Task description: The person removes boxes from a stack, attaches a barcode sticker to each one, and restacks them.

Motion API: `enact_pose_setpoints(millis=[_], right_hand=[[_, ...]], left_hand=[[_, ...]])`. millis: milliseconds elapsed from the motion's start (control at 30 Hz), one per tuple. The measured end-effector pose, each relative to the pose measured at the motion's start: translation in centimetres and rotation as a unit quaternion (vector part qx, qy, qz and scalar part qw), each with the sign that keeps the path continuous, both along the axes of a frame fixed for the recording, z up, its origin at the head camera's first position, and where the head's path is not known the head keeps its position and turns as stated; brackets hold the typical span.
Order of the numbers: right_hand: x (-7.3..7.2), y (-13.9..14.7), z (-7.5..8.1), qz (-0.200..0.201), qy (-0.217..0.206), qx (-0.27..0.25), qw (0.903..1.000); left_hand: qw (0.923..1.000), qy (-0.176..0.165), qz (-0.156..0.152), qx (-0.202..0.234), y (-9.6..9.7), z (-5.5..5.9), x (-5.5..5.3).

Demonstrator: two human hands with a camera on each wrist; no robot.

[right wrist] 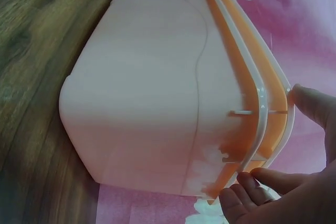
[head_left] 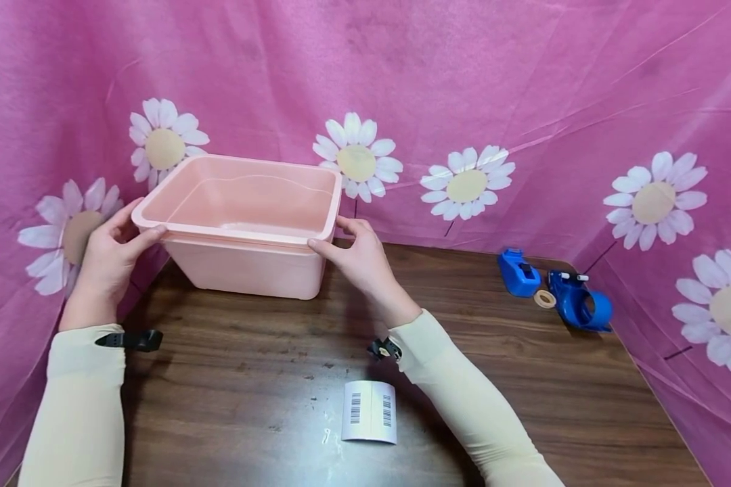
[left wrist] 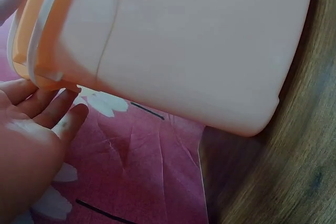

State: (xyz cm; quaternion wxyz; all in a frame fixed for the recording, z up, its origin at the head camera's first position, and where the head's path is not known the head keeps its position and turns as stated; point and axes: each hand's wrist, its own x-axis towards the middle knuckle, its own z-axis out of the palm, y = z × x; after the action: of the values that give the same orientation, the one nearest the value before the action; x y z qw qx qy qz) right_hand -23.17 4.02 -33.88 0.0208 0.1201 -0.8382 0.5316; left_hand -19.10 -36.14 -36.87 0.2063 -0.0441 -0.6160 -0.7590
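A pale pink plastic storage bin (head_left: 244, 267), open at the top with nothing visible inside, stands at the back left of the table. My left hand (head_left: 106, 260) grips its left front corner, thumb on the rim and fingers around the outside. At the right front corner my right hand (head_left: 368, 264) holds the rim between thumb and fingers. Both wrist views show two rim edges, one above the other, with orange-tinted plastic between them; the left fingers (left wrist: 55, 111) lie under the lower edge. Whether this is one bin or two nested is hard to tell.
A curved white label piece (head_left: 369, 412) with two barcodes lies near the table's front. Toward the right sit a blue tape dispenser (head_left: 520, 273), a tan ring (head_left: 545, 299) and another blue dispenser (head_left: 580, 302). A pink flowered curtain (head_left: 402, 67) hangs along the table's back and sides.
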Motion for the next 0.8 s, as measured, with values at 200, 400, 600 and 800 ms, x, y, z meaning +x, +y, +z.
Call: enact_pose_setpoints(millis=[200, 400, 600, 800], right_hand=[[-0.27, -0.4, 0.3, 0.007, -0.027, -0.024, 0.9993], [-0.38, -0.26, 0.62, 0.009, -0.027, -0.023, 0.9993], [-0.12, -0.18, 0.77, 0.013, -0.021, -0.032, 0.9992], [0.06, -0.45, 0.85, 0.024, -0.019, -0.037, 0.9989]], left_hand=[[1.0, 0.003, -0.001, 0.005, -0.32, 0.06, 0.09], [0.9998, 0.004, 0.0, -0.021, -0.23, 0.39, -0.37], [0.9996, 0.001, 0.006, -0.027, -0.4, 0.2, -0.65], [0.9994, 0.001, 0.024, -0.026, -0.58, 0.02, -0.27]])
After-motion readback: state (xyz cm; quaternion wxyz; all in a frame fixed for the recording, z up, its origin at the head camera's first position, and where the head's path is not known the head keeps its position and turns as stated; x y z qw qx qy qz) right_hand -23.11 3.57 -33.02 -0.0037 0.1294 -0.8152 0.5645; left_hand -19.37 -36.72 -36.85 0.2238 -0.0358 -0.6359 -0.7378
